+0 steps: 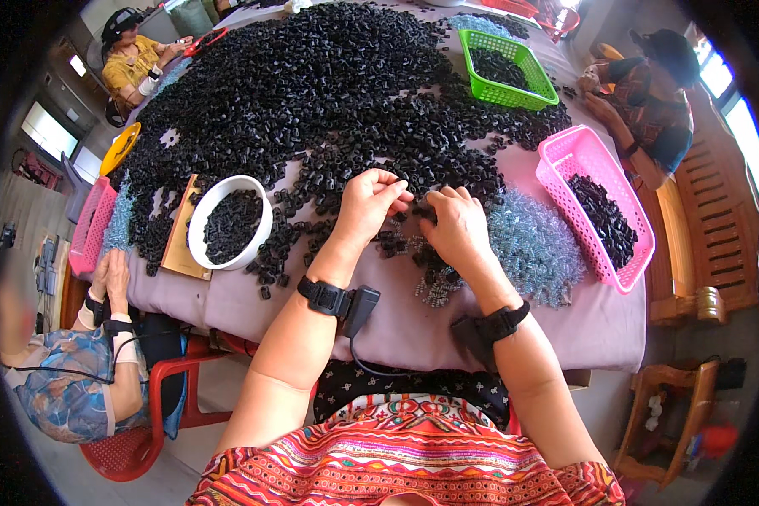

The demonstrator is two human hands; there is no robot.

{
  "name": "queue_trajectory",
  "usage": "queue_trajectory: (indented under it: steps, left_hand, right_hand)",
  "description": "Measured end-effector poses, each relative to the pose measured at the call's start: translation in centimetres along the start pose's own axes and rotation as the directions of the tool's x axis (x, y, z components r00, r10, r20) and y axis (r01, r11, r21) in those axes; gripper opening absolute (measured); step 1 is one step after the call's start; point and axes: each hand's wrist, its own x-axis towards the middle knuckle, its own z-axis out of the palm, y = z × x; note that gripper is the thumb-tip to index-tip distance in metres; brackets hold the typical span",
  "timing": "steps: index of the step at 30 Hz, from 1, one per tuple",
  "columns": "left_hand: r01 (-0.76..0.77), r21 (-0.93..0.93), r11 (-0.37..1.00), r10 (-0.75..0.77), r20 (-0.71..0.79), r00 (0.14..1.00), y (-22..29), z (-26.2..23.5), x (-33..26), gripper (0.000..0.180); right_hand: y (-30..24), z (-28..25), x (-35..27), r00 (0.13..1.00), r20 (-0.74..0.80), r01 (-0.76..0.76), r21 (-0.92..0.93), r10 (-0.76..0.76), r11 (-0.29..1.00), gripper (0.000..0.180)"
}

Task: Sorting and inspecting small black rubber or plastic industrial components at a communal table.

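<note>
My left hand [369, 205] hovers at the near edge of a big heap of small black plastic pieces [312, 84]. Its thumb and forefinger are pinched on what looks like one black piece [400, 180]. Just to the right, my right hand [461, 223] has its fingers curled and pressed together, palm down, close to the left fingertips. What lies within them is hidden. Beside the right wrist spreads a pile of small, shiny, bluish-silver coil-like pieces [531, 244], with a few scattered below the hands.
A white bowl [265, 221] of black pieces stands left on a wooden board [181, 244]. Pink [635, 221] and green [514, 94] baskets hold black pieces on the right. People sit round the cloth-covered table [396, 325]: two at left, one at right. Straps and a cable circle my wrists.
</note>
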Motion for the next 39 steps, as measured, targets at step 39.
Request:
queue_trajectory:
  steps: [39]
  left_hand:
    - [0.054,-0.120,0.991,-0.023,0.247,0.969,0.5,1.3,-1.0,0.015]
  right_hand:
    - [0.8,-0.6,0.1,0.982,-0.138,-0.036,0.546,0.132,0.837,0.012]
